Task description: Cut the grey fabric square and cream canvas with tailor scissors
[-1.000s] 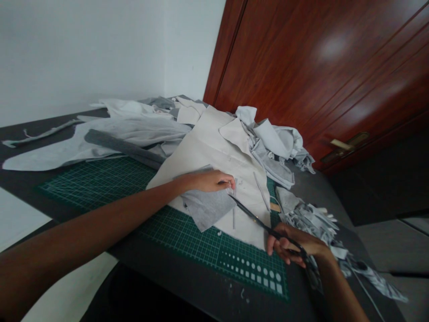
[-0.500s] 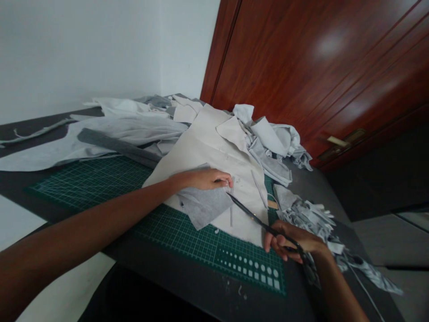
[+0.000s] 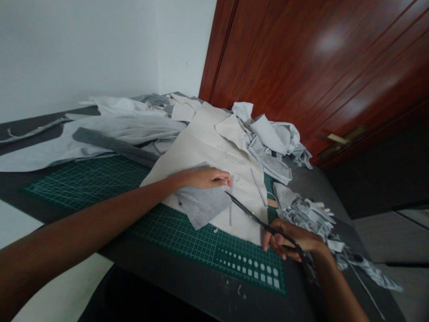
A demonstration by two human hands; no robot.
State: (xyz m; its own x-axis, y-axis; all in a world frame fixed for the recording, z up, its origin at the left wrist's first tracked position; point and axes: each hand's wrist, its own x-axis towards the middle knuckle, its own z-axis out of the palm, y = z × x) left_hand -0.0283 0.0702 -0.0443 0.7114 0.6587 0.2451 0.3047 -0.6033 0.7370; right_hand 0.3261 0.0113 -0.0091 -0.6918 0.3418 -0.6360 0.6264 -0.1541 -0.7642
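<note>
My left hand (image 3: 209, 178) is closed in a pinch on the upper right edge of a grey fabric piece (image 3: 204, 208). That piece lies over a larger cream cloth (image 3: 204, 138). In my right hand (image 3: 284, 239) I grip long black scissors (image 3: 248, 212). Their tips meet the grey fabric's edge just below my left fingertips, and the blades look nearly closed. Thin grey strips (image 3: 257, 187) lie on the cream cloth to the right. Beneath everything is a green cutting mat (image 3: 187, 235) with a white grid.
Pale and grey cloths (image 3: 117, 129) spread along the left and back. Crumpled garments (image 3: 275, 143) lie at the back right, beside a wooden door (image 3: 301, 67). A heap of grey scraps (image 3: 311, 219) sits right of the mat. Small bits dot the dark table (image 3: 201, 286).
Hardly anything differs. The view has shifted slightly; both hands, the scissors and the grey fabric keep almost the same positions.
</note>
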